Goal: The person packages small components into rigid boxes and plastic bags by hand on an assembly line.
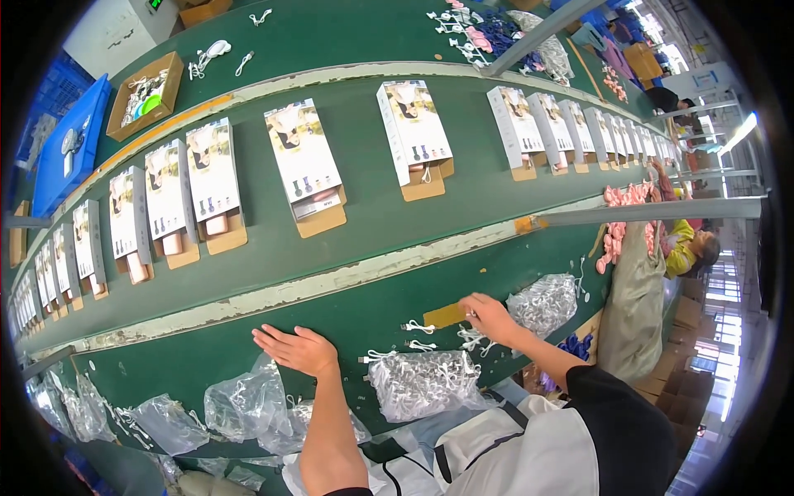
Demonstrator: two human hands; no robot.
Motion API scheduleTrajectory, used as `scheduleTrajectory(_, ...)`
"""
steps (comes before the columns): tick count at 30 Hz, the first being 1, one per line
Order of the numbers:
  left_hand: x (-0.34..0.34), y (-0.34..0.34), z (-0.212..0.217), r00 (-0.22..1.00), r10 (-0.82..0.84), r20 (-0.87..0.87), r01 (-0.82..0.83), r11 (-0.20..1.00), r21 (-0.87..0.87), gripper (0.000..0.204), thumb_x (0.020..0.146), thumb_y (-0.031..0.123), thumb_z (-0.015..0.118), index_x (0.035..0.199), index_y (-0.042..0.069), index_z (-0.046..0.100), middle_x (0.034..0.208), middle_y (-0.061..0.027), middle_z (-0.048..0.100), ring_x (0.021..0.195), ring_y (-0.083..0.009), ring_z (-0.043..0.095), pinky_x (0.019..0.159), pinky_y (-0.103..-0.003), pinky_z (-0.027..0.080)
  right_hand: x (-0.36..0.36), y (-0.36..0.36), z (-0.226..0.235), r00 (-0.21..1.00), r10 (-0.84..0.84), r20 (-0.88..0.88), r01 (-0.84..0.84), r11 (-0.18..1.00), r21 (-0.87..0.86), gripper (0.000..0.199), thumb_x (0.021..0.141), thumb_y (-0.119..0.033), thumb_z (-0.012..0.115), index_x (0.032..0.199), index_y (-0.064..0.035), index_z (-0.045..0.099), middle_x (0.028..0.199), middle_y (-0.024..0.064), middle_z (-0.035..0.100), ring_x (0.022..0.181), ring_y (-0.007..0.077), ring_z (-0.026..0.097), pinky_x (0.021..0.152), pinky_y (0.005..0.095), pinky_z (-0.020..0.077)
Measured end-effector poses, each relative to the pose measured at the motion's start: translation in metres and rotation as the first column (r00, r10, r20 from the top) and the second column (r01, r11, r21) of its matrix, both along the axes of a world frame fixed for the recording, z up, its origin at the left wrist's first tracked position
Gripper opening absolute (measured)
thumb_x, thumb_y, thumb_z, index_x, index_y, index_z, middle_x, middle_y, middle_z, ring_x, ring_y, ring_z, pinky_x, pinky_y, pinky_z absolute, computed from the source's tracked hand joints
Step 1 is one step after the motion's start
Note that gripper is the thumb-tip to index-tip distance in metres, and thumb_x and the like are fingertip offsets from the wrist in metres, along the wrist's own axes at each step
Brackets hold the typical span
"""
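Observation:
My left hand [296, 349] rests open on the green worktable [207, 331], palm down with its fingers stretched out. To the right, my right hand [488, 317] is closed in a pinch at the end of a flat yellow-brown strip [444, 316]. What lies between its fingertips is too small to make out. Several small bundled white cables [420, 327] lie just left of and below that hand. A clear plastic bag full of white cables [426, 382] sits between my forearms, and a second cable bag [542, 302] lies beyond my right wrist.
Open white boxes [302, 153] with brown flaps line the green conveyor [356, 215] ahead, behind a pale rail [289, 289]. Crumpled clear bags [244, 401] lie at left. At right are pink parts [616, 223], a large sack [633, 306], a metal bar [653, 212] and another person [686, 248].

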State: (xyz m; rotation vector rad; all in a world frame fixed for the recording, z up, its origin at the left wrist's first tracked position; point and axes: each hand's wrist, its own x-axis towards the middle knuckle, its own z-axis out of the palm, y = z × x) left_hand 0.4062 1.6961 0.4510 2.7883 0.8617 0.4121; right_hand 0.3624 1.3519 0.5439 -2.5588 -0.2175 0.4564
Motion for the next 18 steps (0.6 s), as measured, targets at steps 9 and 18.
scheduleTrajectory(9,0.004,0.023,0.001,1.0,-0.006,-0.004,0.006,1.0,-0.021,0.058,0.094,0.025,0.036,0.145,0.0,0.024,0.153,-0.0172,0.02,0.142,-0.0341,0.019,0.113,-0.047,0.019,0.079,0.063,0.022,0.987,-0.073,-0.145,0.115,0.947,0.3,0.008,0.081,-0.005,0.065,0.089,-0.0025,0.063,0.084,0.0083,0.057,0.072,0.0205,0.057,0.065,0.0313,0.046)
scheduleTrajectory(18,0.007,0.051,-0.005,1.0,-0.002,0.019,0.002,1.0,-0.014,0.057,0.093,0.023,0.039,0.144,0.001,0.026,0.153,-0.0169,0.021,0.141,-0.0339,0.021,0.113,-0.047,0.02,0.108,0.13,0.012,0.932,-0.164,-0.323,0.329,0.757,0.565,0.008,0.085,0.0,0.061,0.09,0.0008,0.055,0.09,0.0063,0.059,0.081,0.0142,0.063,0.07,0.026,0.052)
